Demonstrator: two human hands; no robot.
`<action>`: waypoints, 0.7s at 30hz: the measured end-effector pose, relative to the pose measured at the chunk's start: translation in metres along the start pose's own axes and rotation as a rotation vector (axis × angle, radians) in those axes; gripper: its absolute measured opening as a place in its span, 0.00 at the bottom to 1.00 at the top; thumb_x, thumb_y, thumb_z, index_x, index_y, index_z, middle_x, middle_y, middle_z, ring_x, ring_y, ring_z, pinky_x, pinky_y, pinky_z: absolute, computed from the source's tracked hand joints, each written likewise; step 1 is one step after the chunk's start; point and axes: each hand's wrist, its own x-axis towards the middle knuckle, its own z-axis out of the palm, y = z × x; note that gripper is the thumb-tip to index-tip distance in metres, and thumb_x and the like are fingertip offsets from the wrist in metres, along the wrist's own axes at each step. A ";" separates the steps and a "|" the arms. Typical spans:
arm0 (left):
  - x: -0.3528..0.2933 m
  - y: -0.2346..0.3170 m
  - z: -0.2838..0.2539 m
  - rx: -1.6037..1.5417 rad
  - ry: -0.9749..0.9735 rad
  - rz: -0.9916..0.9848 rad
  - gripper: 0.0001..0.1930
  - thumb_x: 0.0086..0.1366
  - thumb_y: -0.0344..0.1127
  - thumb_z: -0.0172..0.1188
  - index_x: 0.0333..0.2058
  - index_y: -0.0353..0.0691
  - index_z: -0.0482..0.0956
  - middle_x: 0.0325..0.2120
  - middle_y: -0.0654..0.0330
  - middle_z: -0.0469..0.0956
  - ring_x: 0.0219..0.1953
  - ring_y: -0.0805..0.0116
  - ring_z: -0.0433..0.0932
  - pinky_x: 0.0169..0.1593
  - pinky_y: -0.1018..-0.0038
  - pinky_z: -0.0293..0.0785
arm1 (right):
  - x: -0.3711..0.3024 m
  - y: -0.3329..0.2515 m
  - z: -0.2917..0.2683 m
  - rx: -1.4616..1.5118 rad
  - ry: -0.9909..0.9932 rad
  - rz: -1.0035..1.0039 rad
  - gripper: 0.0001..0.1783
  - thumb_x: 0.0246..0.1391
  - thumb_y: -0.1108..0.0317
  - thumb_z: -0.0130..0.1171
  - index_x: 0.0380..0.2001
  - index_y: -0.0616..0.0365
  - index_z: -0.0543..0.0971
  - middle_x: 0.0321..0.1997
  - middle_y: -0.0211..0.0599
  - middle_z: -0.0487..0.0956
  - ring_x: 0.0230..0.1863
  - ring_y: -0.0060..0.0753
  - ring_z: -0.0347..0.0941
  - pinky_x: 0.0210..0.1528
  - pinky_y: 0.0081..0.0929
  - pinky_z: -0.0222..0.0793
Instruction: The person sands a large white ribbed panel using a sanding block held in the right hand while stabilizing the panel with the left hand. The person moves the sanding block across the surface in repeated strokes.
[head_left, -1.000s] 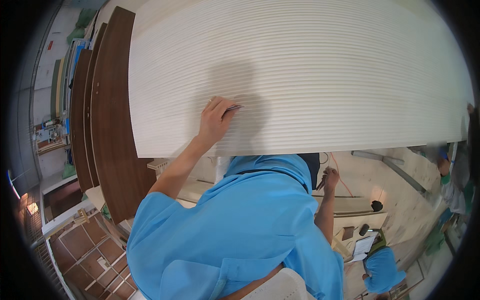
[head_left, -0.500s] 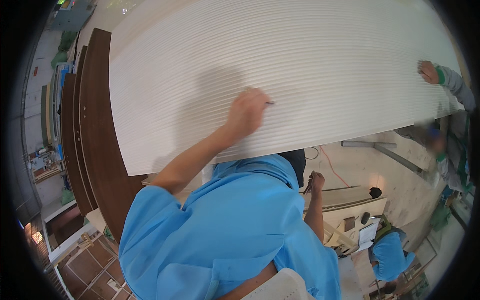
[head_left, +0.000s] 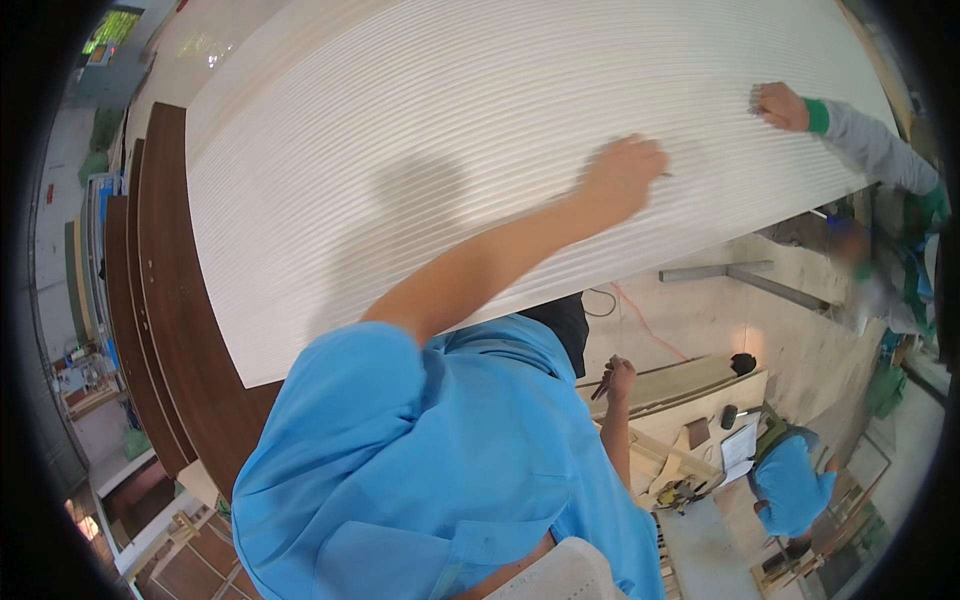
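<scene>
A wide white panel (head_left: 520, 60) with fine parallel ridges lies in front of me. My left hand (head_left: 628, 178) is over its right-middle part, fingers closed. The tip of a small dark thing shows past the fingers, too little to name. Lower down, beside my body and off the panel, my right hand (head_left: 619, 379) is closed round a thin dark thing whose kind I cannot make out. At the panel's right end rests another person's hand (head_left: 785, 107), its sleeve grey with a green cuff.
Dark brown boards (head_left: 180, 270) are stacked under the panel's left side. A grey metal bar frame (head_left: 780, 285) and a red cord (head_left: 645, 322) are on the floor at right. A workbench (head_left: 700, 540) is behind my right arm; another person in blue (head_left: 793, 485) bends nearby.
My left hand has slid right across the panel, the arm stretching out further. The other person's hand has come left along the panel. My right hand still hangs beside me, closed.
</scene>
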 end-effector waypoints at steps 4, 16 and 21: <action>-0.125 -0.019 -0.118 0.170 -0.065 -0.110 0.06 0.64 0.25 0.58 0.37 0.40 0.83 0.36 0.54 0.81 0.44 0.51 0.78 0.49 0.59 0.76 | 0.007 0.003 0.003 -0.069 -0.026 -0.021 0.12 0.62 0.64 0.60 0.35 0.65 0.80 0.27 0.38 0.78 0.20 0.28 0.72 0.22 0.28 0.68; -0.217 -0.002 -0.222 0.273 0.004 -0.431 0.06 0.61 0.22 0.63 0.35 0.40 0.83 0.34 0.55 0.81 0.41 0.53 0.79 0.50 0.59 0.75 | 0.026 -0.031 0.035 -0.196 -0.158 -0.092 0.13 0.64 0.64 0.62 0.38 0.66 0.81 0.28 0.39 0.81 0.21 0.27 0.74 0.22 0.28 0.70; -0.128 -0.008 -0.123 0.249 -0.018 -0.154 0.10 0.60 0.22 0.57 0.36 0.42 0.83 0.37 0.56 0.81 0.45 0.52 0.78 0.53 0.57 0.75 | 0.026 -0.061 0.023 -0.158 -0.150 -0.177 0.10 0.65 0.66 0.60 0.38 0.64 0.81 0.28 0.38 0.81 0.20 0.26 0.72 0.23 0.27 0.70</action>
